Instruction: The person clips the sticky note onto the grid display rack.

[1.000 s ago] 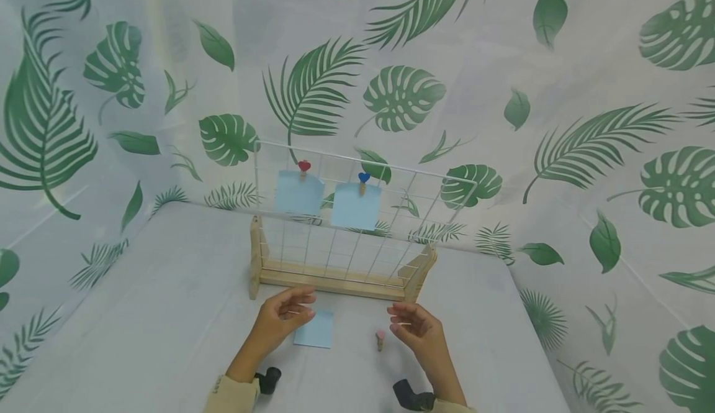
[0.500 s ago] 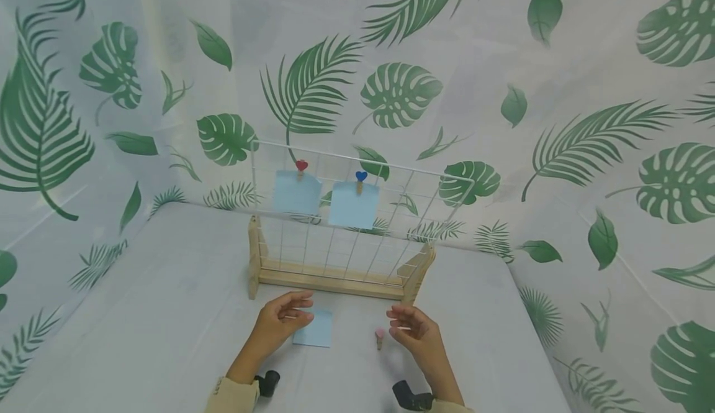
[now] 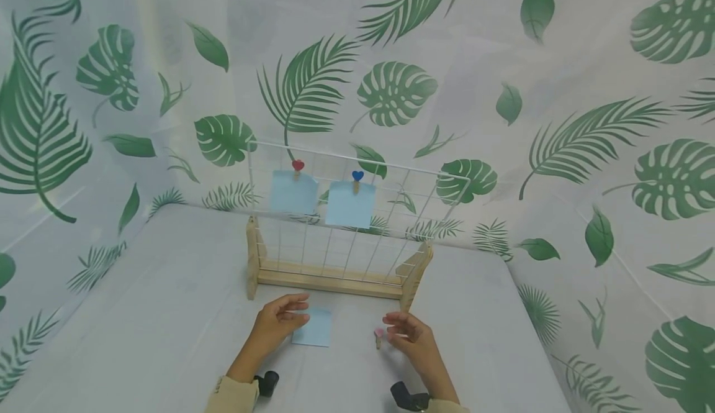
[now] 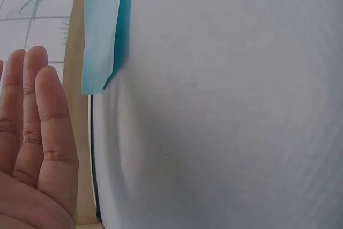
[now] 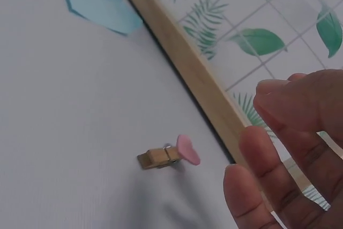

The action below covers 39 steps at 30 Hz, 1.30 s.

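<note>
My left hand (image 3: 276,323) hovers at the left side of a pad of light blue sticky notes (image 3: 313,329), its fingers loosely bent and holding nothing. In the left wrist view the blue paper (image 4: 101,38) shows beyond the fingertips. On the right, my right hand (image 3: 413,338) is beside a small wooden clothespin (image 3: 378,338) topped with a pink heart. The right wrist view shows this clothespin (image 5: 163,156) lying on the white cloth, apart from the relaxed fingers (image 5: 245,189).
Behind the hands stands a white wire grid (image 3: 346,251) on a wooden base (image 3: 329,281). Two blue notes hang from it, one under a red heart clothespin (image 3: 298,167), the other under a blue heart clothespin (image 3: 357,180). A leaf-print curtain (image 3: 447,28) encloses the table.
My right hand has moved slightly down and closer to the pink heart clothespin, now overlapping its edge in the head view. The left hand stays nearly still. The head view shifts slightly.
</note>
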{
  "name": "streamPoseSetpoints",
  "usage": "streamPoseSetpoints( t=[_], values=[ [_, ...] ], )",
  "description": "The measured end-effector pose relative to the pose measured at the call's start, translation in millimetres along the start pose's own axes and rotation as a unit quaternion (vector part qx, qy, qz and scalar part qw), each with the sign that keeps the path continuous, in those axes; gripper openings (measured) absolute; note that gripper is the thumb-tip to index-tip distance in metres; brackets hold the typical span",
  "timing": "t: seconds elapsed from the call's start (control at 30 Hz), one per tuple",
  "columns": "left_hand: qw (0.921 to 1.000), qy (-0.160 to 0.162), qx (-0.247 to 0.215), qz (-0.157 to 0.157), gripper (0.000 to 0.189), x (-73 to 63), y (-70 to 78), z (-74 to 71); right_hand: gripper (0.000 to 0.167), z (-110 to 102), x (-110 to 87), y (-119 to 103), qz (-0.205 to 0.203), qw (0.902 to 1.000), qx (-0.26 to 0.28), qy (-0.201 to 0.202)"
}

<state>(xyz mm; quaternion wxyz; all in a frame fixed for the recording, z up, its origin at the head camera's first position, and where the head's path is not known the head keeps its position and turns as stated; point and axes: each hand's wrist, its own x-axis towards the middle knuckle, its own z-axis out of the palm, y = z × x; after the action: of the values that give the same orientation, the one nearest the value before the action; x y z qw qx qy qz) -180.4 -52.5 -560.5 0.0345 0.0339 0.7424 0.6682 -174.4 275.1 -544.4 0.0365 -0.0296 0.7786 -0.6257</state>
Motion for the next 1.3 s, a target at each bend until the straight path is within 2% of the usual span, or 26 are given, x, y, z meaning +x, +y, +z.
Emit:
streamPoseSetpoints(
  t=[0.2, 0.27, 0.4, 0.57, 0.8, 0.93, 1.1, 1.3],
  values=[
    [0.9993, 0.024, 0.023, -0.019, 0.042, 1.0, -4.4, 2.1, 0.035, -1.7, 2.8, 11.4, -0.012, 0.9994, -0.002, -0.033],
    [0.9984, 0.037, 0.031, -0.028, 0.040, 1.2, -4.8, 3.3, 0.035, -1.5, 3.7, 13.7, -0.004, 0.9993, -0.002, -0.038],
    [0.9968, 0.055, 0.042, -0.041, 0.038, 1.5, -7.1, 4.4, 0.036, -1.8, 4.4, 19.8, 0.009, 0.9993, -0.011, -0.035],
    [0.9943, 0.070, 0.063, -0.049, 0.038, 3.2, -8.1, 3.4, 0.037, -3.9, 5.8, 30.1, -0.010, 0.9992, -0.016, -0.036],
    [0.9934, 0.071, 0.076, -0.048, 0.040, 7.4, -8.9, 0.6, 0.036, -3.9, 6.7, 34.6, -0.007, 0.9990, -0.029, -0.034],
    [0.9907, 0.074, 0.096, -0.063, 0.040, 9.2, -9.9, -0.5, 0.035, 0.6, 7.6, 32.0, -0.004, 0.9984, -0.048, -0.030],
    [0.9856, 0.069, 0.126, -0.090, 0.040, 11.8, -9.6, -0.1, 0.032, 7.8, 9.7, 29.8, 0.015, 0.9967, -0.079, -0.004],
    [0.9792, 0.052, 0.167, -0.103, 0.039, 15.5, -6.3, 0.3, 0.031, 13.2, 9.6, 32.0, 0.026, 0.9920, -0.120, 0.030]
  ],
)
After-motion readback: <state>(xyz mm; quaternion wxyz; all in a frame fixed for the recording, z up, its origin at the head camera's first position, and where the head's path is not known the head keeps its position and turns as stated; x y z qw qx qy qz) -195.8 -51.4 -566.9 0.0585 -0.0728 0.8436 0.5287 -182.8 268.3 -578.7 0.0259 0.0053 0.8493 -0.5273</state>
